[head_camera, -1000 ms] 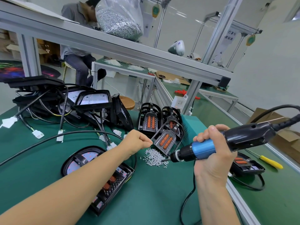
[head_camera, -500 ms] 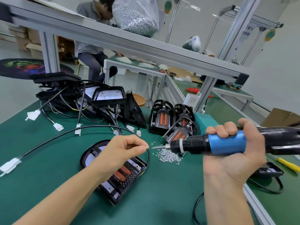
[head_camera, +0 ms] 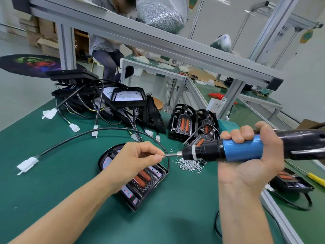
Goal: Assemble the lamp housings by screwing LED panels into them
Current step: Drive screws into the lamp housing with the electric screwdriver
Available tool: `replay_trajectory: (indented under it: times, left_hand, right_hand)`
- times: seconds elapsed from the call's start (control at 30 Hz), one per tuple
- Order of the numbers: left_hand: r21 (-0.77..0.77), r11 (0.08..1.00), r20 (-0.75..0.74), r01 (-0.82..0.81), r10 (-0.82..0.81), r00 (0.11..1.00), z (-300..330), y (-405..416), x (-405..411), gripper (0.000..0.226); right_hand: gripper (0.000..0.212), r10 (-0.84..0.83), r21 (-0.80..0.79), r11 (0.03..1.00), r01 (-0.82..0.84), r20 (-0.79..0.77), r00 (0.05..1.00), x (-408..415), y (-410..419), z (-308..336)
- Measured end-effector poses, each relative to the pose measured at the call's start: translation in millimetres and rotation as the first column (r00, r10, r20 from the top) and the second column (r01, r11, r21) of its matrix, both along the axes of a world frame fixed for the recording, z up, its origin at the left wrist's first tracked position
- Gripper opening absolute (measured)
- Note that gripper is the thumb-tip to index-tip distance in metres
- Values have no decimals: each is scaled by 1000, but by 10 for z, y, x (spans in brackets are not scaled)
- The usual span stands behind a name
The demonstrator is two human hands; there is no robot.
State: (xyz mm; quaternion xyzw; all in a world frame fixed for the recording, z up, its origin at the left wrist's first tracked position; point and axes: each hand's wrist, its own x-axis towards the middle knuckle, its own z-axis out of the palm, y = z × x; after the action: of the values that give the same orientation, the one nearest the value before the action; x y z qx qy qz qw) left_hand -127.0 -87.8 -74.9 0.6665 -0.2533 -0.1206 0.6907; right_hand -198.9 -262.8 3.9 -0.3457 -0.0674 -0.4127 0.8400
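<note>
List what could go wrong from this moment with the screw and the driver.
1. The left hand pinches a tiny screw at the tip of the electric screwdriver, in mid-air; it may slip off and drop onto the lamp housing below.
2. The fingertips sit right at the bit; a trigger press by the right hand could nip them.
3. The black cable loops beside the housing and might snag the driver coming down.

Both forearms are bare to the frame's edge, with no sleeve, glove, watch or ring on the left hand [head_camera: 139, 161] or right hand [head_camera: 249, 166].
</note>
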Motion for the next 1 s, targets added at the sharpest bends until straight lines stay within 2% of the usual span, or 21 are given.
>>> replay_trajectory:
  times: [0.17,0.27,0.37,0.43,0.53,0.7,0.8,1.0]
  left_hand:
    - [-4,1000,-27,-12,12,1000,-73,17,2,17]
    - [8,999,-64,-42,43,997,-135,66,22,15]
    - [32,993,-77,-116,118,990,-222,118,54,9]
    - [100,983,-19,-156,159,987,-301,117,51,8]
    - [234,945,156,-230,197,968,-420,71,10,12]
    - [304,868,441,-394,238,865,-532,-20,-10,18]
    - [296,843,479,-450,276,833,-564,-57,-4,15]
    - [271,847,458,-457,304,835,-564,-69,-2,15]
  right_hand:
    - [7,27,-36,999,-27,13,1000,21,31,-22]
    - [21,52,-85,995,-51,11,999,56,58,-55]
    - [26,-6,-138,990,2,-24,1000,124,81,-142]
    - [21,-38,-175,984,28,-52,998,176,97,-241]
    - [20,-62,-221,974,40,-93,994,240,121,-390]
    - [20,-82,-269,962,50,-109,991,313,129,-492]
    - [25,-71,-273,961,35,-125,990,333,135,-500]
    - [28,-75,-276,961,35,-136,988,341,159,-513]
